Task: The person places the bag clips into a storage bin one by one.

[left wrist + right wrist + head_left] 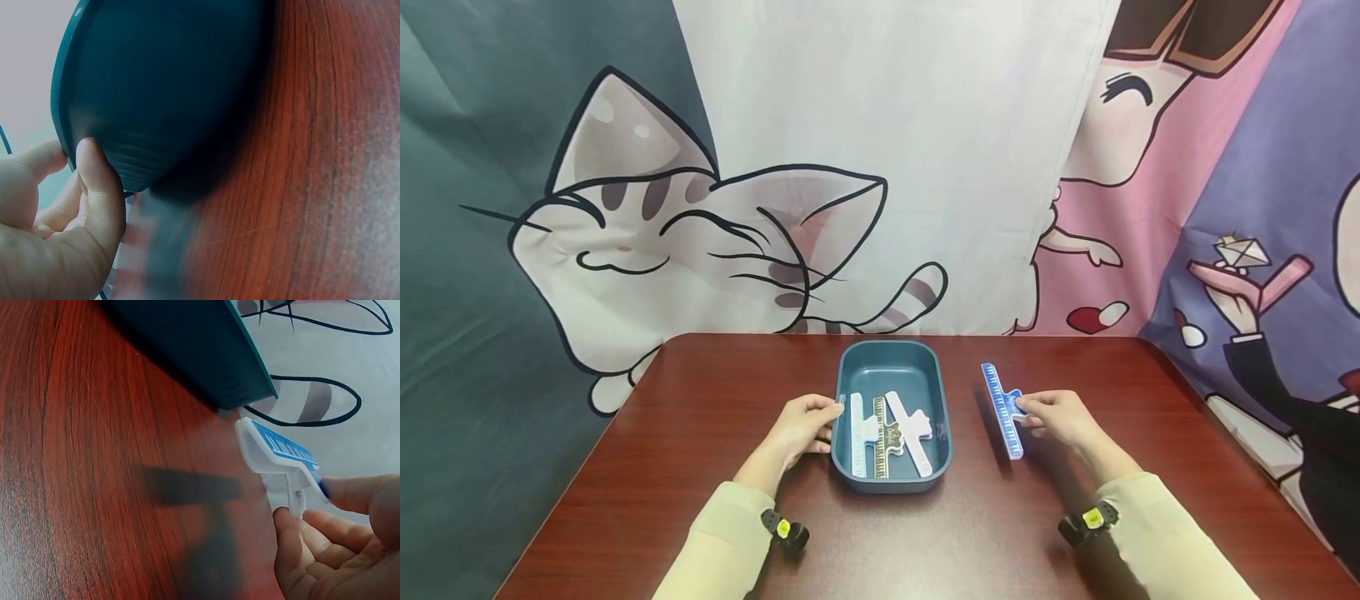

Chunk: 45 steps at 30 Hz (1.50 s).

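Note:
A blue-green plastic bin (891, 485) stands on the table. Its left rim is pinched between the thumb and fingers of my left hand (805, 429); the left wrist view shows the same grip on the bin's wall (156, 81). Inside lie a pale blue clip (857, 442), a black-and-gold clip (882, 442) and a white-and-pink clip (910, 433), each long and flat-edged. To the right of the bin, my right hand (1060, 417) pinches the handle of a blue clip (1002, 412) with a piano-key pattern. That clip (284, 447) hangs above the table, its shadow falling apart from it.
The dark red wooden table (715, 467) ends at a back edge just behind the bin. Beyond hangs a cartoon-printed cloth (970, 167). Each wrist wears a black strap with a small camera.

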{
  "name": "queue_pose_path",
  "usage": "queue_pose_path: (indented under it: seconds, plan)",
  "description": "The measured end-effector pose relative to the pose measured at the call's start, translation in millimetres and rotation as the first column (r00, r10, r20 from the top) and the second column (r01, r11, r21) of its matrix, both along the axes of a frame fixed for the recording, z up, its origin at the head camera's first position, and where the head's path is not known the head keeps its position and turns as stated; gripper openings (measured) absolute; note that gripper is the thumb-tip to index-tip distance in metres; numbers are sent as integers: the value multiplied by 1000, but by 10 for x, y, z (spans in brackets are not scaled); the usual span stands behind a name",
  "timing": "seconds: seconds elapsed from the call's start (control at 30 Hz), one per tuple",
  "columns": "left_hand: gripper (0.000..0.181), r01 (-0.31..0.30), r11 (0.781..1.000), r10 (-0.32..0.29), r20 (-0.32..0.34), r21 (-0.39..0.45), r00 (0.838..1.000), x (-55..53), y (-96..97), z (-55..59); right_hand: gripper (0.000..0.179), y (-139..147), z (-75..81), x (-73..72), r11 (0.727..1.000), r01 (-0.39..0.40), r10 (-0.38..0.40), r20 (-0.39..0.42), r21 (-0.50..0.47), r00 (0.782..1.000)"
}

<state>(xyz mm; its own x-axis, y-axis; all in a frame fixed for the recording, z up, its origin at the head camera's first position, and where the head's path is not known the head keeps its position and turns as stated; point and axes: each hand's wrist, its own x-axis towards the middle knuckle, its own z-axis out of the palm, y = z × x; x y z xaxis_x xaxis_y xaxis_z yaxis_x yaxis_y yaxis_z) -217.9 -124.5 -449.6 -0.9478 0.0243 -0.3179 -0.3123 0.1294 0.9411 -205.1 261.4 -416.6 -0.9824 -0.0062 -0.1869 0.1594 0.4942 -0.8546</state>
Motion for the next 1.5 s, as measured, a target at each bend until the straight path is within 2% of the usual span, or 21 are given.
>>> queue_pose_path:
  seconds: [0.43, 0.93, 1.5]
  plan:
    - [27, 17, 1000, -18, -12, -14, 1000, 2, -2, 22, 47, -115, 54, -6, 997, -18, 21, 29, -81, 999]
    - [30, 8, 999, -9, -21, -34, 1000, 31, 12, 54, 46, -192, 49, -43, 989, -23, 27, 29, -148, 999]
    - [25, 1, 1000, -1, -18, -7, 1000, 14, 18, 36, 46, -285, 103, -62, 978, -65, 72, 28, -198, 997]
